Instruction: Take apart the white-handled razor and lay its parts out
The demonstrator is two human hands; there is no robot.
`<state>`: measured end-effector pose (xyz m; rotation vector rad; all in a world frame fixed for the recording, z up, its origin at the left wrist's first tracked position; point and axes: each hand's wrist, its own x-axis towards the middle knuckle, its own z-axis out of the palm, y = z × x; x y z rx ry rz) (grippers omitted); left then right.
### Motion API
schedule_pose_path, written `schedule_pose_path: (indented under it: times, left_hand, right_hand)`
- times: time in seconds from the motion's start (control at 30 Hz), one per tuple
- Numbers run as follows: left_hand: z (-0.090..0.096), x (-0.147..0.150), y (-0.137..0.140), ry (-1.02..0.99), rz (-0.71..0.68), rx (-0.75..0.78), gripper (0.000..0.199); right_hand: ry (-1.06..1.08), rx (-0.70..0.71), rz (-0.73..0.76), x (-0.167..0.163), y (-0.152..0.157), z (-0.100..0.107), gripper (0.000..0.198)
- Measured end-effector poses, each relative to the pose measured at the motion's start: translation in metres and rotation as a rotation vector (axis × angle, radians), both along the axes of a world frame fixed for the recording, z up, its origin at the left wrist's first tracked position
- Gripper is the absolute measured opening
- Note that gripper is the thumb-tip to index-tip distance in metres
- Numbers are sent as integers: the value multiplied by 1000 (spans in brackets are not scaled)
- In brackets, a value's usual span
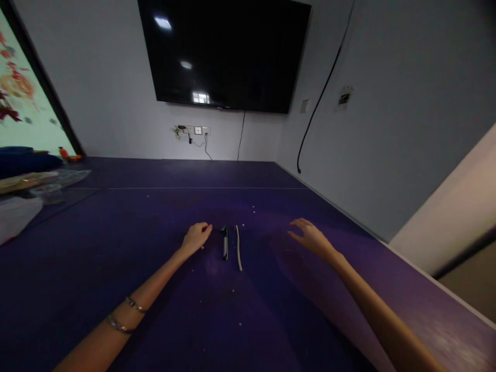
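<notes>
A razor [225, 247] with a dark head and a grey-and-black handle lies on the purple surface, its head pointing away from me. Just right of it, roughly parallel, is a slim pale toothbrush [238, 250]. My left hand [197, 236] rests to the left of the razor, close to its head but apart from it, with the fingers curled in and nothing visible in them. Farther off on the right, my right hand [310, 236] hovers over or rests on the surface, thumb and fingers apart, holding nothing. Two bracelets [118, 324] circle my left forearm.
The wide purple surface [163, 310] reaches a wall with a large television [228, 57] and sockets [197, 130]. A black cable [323, 85] hangs down the right wall. Plastic bags [17, 214] and dark blue cloth [29, 163] lie at the far left. Small white specks dot the surface.
</notes>
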<state>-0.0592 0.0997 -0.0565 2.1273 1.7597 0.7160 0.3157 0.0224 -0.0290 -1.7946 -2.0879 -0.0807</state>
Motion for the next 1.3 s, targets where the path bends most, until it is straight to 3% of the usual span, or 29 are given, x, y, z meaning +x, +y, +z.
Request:
schedule_pose_path:
  times: [0.17,0.33,0.6,0.93,1.3]
  left_hand:
    - [-11,-20,16,-154,11,35,33]
    - [-22,-26,24,-362,19,36,30]
    - [-28,-30,29,-572,7,-10,28]
    - [-34,-31,32,-526,-3,36,29]
    - [-33,-29,29,-489,-17,49,30]
  right_hand:
    - [-45,-1,-164,92,-8,-11,41]
    - [19,-27,-141,134,-13,-30,55]
    - [158,-71,37,157,5,-50,58]
    - [142,-319,157,167,26,-36,62]
    - [205,-423,117,170,34,-38,69]
